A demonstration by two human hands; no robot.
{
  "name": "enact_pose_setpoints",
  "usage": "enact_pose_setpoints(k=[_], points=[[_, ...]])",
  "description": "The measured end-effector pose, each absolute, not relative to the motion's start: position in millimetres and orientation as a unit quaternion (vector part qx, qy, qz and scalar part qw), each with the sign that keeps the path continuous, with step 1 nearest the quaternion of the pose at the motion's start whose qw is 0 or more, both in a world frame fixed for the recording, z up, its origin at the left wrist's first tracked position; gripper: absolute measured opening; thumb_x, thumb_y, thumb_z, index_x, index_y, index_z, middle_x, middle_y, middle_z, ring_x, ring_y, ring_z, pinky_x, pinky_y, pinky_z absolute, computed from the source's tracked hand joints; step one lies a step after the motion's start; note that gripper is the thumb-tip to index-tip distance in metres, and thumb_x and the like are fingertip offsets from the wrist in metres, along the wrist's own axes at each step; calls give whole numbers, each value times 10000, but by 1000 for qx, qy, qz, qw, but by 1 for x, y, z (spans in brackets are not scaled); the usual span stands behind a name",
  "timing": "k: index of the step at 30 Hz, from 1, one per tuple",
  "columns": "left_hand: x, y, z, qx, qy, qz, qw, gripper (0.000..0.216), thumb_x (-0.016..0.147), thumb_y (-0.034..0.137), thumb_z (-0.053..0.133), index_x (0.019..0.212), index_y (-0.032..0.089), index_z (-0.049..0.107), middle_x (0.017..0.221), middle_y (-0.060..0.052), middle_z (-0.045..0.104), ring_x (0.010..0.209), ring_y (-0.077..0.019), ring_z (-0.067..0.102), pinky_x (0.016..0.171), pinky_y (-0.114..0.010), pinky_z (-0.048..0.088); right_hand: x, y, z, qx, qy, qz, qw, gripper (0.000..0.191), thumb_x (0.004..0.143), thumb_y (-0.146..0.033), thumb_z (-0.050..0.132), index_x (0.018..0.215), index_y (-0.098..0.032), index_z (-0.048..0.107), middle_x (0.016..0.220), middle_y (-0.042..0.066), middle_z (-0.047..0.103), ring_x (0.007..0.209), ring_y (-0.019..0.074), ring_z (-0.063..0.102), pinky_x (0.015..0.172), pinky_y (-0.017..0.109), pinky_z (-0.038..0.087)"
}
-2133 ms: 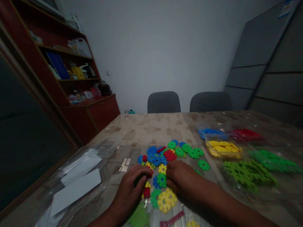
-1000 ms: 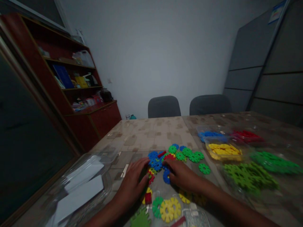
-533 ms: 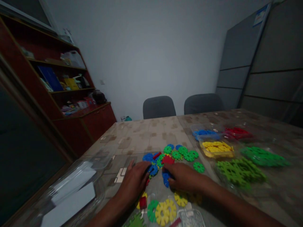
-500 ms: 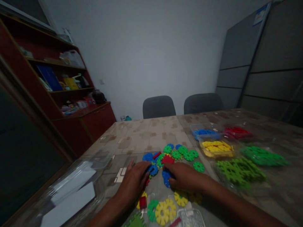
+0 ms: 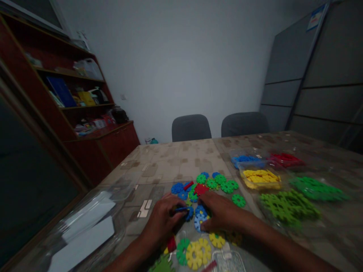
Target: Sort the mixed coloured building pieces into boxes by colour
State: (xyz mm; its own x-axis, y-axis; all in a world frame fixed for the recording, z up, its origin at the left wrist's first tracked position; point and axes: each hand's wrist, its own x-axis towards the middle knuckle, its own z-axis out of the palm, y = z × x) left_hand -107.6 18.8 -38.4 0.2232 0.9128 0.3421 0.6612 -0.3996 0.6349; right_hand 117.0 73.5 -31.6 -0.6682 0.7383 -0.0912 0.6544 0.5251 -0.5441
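A scatter of flat plastic snowflake discs (image 5: 211, 184) in blue, green, red and yellow lies on the table (image 5: 181, 155) in front of me. My left hand (image 5: 164, 220) is closed in a pinch on a blue disc (image 5: 181, 209) held on edge. My right hand (image 5: 219, 214) rests just right of it, fingers curled down onto a pale blue disc (image 5: 200, 222) lying flat. Joined yellow and green discs (image 5: 194, 254) sit below both hands, with a red piece (image 5: 171, 243) under my left wrist.
Clear trays at the right hold sorted discs: blue (image 5: 246, 160), red (image 5: 286, 159), yellow (image 5: 261, 178), and green heaps (image 5: 287, 206). A clear bag with white cards (image 5: 85, 226) lies at the left. Two grey chairs (image 5: 191, 127) stand at the far edge; a red shelf unit (image 5: 76, 109) stands left.
Both hands have drawn back toward me from the pile. My left hand now pinches a blue disc on edge, and my right hand has pulled a pale blue disc closer.
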Motion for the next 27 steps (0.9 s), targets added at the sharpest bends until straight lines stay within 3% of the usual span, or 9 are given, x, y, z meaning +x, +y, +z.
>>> enact_pose_setpoints(k=[4,8,12,17,21,23,27], points=[[-103,17,-33,714,552,361,236,119,810,265,648,773,181,723,805,-57,728,789,-226,658,739,-313,491,117,74,-31,-394,-862,307,88,380,628,-262,831,954,-186,649,979,30,621,898,204,540,712,279,366],[-102,16,-34,704,552,353,273,301,906,344,540,706,162,674,713,-34,658,697,-185,594,646,-274,452,118,78,-24,-367,-857,347,98,207,681,-122,772,852,-183,672,788,-33,603,745,139,529,625,238,335],[-108,14,-32,730,511,267,367,274,914,337,544,770,143,673,690,-1,625,634,-140,546,585,-227,401,119,84,-19,-356,-850,369,119,156,714,-68,712,835,-162,678,698,-46,579,638,113,495,558,228,315],[-120,10,-19,794,470,144,359,208,862,262,622,679,166,651,622,36,589,583,-120,522,558,-205,372,107,77,-27,-347,-850,362,160,231,752,-56,649,952,-161,696,767,-18,638,702,137,543,610,232,356],[-125,7,-6,801,443,107,388,187,878,183,566,743,186,696,653,19,653,581,-129,575,567,-205,419,94,64,-38,-324,-859,356,171,369,770,-129,674,1130,-207,662,1045,38,705,939,206,612,798,281,421],[-127,7,0,814,438,108,367,205,905,200,546,807,203,726,713,4,692,640,-145,609,611,-214,450,91,60,-42,-331,-862,346,167,334,767,-180,699,1097,-210,663,1107,59,697,1023,243,600,862,315,409],[-126,10,2,839,441,152,282,206,926,214,541,948,232,745,915,-28,728,859,-186,649,787,-255,468,91,62,-42,-369,-850,335,169,316,706,-157,730,1006,-185,633,1028,56,671,948,231,577,791,297,394]])
